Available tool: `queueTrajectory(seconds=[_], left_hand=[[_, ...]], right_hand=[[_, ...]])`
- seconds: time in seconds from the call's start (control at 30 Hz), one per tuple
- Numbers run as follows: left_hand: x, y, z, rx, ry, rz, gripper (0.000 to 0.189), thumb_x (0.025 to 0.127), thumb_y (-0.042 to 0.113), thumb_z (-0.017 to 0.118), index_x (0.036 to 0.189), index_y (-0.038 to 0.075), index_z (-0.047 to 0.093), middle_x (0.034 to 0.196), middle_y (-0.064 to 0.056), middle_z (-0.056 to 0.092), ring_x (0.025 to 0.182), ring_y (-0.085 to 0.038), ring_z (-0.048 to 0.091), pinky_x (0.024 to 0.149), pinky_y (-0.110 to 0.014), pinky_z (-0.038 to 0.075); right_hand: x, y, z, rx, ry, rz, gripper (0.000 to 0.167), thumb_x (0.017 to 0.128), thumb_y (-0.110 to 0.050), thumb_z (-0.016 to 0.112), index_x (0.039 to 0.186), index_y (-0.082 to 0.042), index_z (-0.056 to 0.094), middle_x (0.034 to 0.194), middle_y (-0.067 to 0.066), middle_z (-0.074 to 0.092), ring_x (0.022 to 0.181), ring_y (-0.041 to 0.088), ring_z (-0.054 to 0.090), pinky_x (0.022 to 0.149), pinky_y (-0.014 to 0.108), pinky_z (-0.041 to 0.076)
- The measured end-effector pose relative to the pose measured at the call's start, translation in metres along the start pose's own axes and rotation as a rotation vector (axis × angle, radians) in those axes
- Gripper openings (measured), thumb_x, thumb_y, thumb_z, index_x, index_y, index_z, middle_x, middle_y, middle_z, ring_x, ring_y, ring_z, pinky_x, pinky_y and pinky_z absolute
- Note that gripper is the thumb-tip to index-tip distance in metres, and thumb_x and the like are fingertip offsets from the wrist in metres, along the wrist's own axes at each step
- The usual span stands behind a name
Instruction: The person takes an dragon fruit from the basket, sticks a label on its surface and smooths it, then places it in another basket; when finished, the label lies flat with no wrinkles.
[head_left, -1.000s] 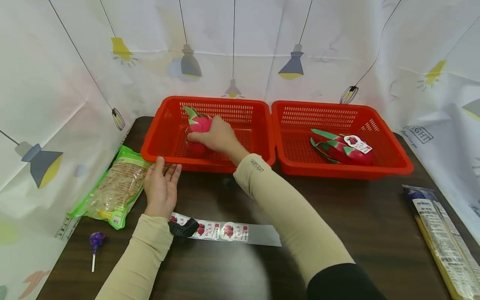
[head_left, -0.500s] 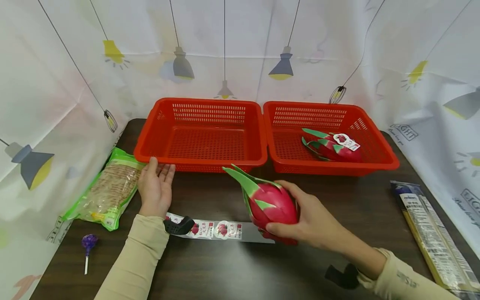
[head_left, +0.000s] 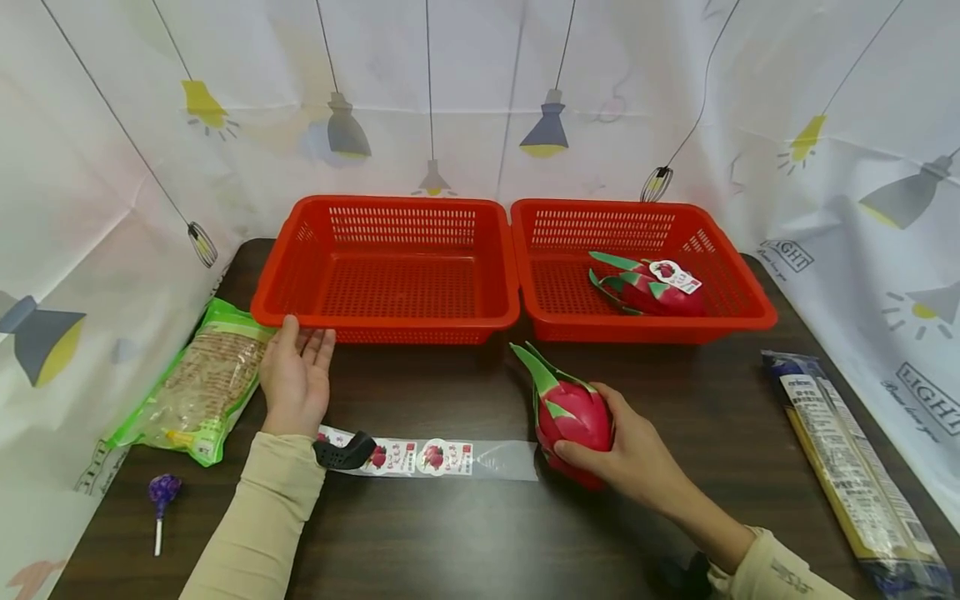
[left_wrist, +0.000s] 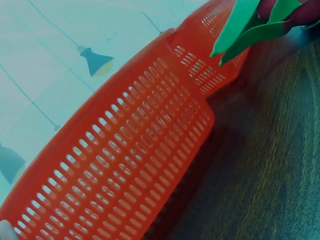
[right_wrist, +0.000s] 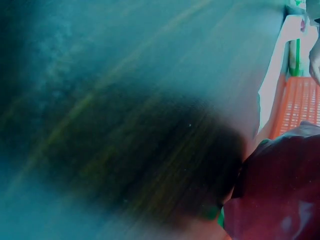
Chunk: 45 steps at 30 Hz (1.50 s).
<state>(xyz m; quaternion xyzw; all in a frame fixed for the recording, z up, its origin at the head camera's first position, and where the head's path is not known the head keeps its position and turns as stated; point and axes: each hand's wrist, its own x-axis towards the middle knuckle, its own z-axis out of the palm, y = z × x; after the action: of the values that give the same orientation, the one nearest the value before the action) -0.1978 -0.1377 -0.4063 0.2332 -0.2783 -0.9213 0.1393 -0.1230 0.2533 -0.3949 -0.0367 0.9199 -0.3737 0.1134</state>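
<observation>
My right hand [head_left: 630,454] grips a pink dragon fruit [head_left: 573,421] with green leaf tips, low over the dark table. Its leaves point up and left, and the right end of the sticker strip [head_left: 431,457] comes right up to the fruit. In the right wrist view the dragon fruit [right_wrist: 285,190] fills the lower right corner. My left hand [head_left: 296,379], palm up with relaxed fingers, touches the front rim of the left red basket [head_left: 386,323]. A second dragon fruit [head_left: 648,296], bearing a white label [head_left: 675,276], lies in the right red basket [head_left: 637,327].
To the left lie a green-edged food bag [head_left: 206,375] and a purple lollipop [head_left: 163,492]. A long yellow and blue packet [head_left: 855,467] runs along the right side of the table [head_left: 420,542]. Behind the two adjoining baskets hangs a printed white cloth [head_left: 465,83].
My right hand has lifted the dragon fruit out of the left basket and brought it forward and right over the table. The left hand keeps its place at the basket rim.
</observation>
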Motion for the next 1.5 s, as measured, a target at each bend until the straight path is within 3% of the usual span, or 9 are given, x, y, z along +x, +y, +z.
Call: queueTrajectory(seconds=[0.2,0.3,0.37,0.4,0.5,0.57,0.63,1.07,1.5], left_hand=[[-0.015,0.007,0.003,0.014,0.008,-0.029,0.026,0.105,0.026,0.056,0.125,0.01,0.049,0.113,-0.004,0.049,0.104,-0.018,0.051,0.086,-0.024,0.058],[-0.042,0.003,0.004,0.204,-0.093,-0.066,0.011,0.106,0.022,0.054,0.11,0.011,0.054,0.102,-0.001,0.054,0.095,-0.017,0.058,0.084,-0.028,0.059],[-0.065,-0.002,0.003,0.599,-0.306,-0.065,0.009,0.105,0.02,0.057,0.104,0.011,0.059,0.094,0.0,0.059,0.089,-0.016,0.062,0.08,-0.028,0.057],[-0.076,-0.006,0.002,0.883,-0.44,-0.008,0.011,0.104,0.022,0.059,0.103,0.012,0.062,0.093,0.001,0.062,0.088,-0.015,0.063,0.078,-0.029,0.056],[-0.101,-0.014,-0.007,1.714,-0.753,0.383,0.025,0.094,0.033,0.073,0.102,0.01,0.067,0.094,-0.003,0.065,0.086,-0.02,0.062,0.071,-0.034,0.052],[-0.109,-0.021,-0.016,2.031,-0.817,0.626,0.036,0.084,0.041,0.082,0.098,0.011,0.067,0.093,-0.005,0.063,0.084,-0.024,0.059,0.066,-0.038,0.049],[-0.111,-0.027,-0.025,2.188,-0.792,0.745,0.046,0.076,0.043,0.087,0.096,0.008,0.066,0.093,-0.009,0.06,0.083,-0.028,0.056,0.062,-0.04,0.046],[-0.097,-0.043,-0.044,2.217,-0.748,0.935,0.036,0.076,0.038,0.088,0.088,0.01,0.068,0.085,-0.005,0.063,0.079,-0.027,0.062,0.059,-0.038,0.048],[-0.106,-0.002,-0.04,2.023,-0.784,0.842,0.01,0.09,0.027,0.078,0.097,0.021,0.075,0.09,0.009,0.07,0.075,-0.01,0.066,0.06,-0.033,0.052]], right_hand=[[0.005,-0.004,0.001,0.005,-0.016,0.0,0.097,0.082,-0.046,0.083,0.152,-0.005,0.03,0.138,0.019,0.056,0.117,0.034,0.06,0.082,0.042,0.063],[0.005,-0.003,0.0,0.0,-0.017,0.016,0.099,0.082,-0.048,0.082,0.153,-0.005,0.029,0.139,0.02,0.055,0.119,0.036,0.059,0.081,0.043,0.063],[0.005,-0.002,-0.001,-0.005,-0.012,0.028,0.1,0.082,-0.049,0.082,0.154,-0.005,0.028,0.14,0.02,0.053,0.12,0.038,0.058,0.081,0.044,0.063],[0.005,-0.001,-0.002,-0.006,-0.007,0.031,0.1,0.082,-0.049,0.082,0.154,-0.005,0.027,0.14,0.02,0.053,0.121,0.038,0.058,0.081,0.044,0.063],[0.007,0.001,-0.001,-0.004,-0.001,0.028,0.101,0.082,-0.05,0.082,0.154,-0.005,0.027,0.141,0.02,0.052,0.122,0.039,0.057,0.081,0.044,0.063],[0.007,0.002,-0.002,-0.003,0.008,0.022,0.102,0.081,-0.05,0.082,0.153,-0.005,0.027,0.141,0.02,0.052,0.122,0.039,0.056,0.081,0.044,0.063],[0.008,0.003,-0.002,-0.007,0.012,0.016,0.102,0.081,-0.05,0.082,0.153,-0.005,0.027,0.141,0.02,0.052,0.122,0.039,0.056,0.081,0.045,0.063],[0.005,0.004,-0.001,-0.121,0.077,-0.074,0.099,0.084,-0.055,0.078,0.154,-0.005,0.028,0.142,0.018,0.05,0.121,0.039,0.056,0.082,0.05,0.062],[0.008,-0.006,0.0,-0.269,0.146,-0.208,0.093,0.083,-0.055,0.079,0.153,-0.01,0.036,0.15,0.018,0.045,0.128,0.039,0.049,0.088,0.061,0.058]])
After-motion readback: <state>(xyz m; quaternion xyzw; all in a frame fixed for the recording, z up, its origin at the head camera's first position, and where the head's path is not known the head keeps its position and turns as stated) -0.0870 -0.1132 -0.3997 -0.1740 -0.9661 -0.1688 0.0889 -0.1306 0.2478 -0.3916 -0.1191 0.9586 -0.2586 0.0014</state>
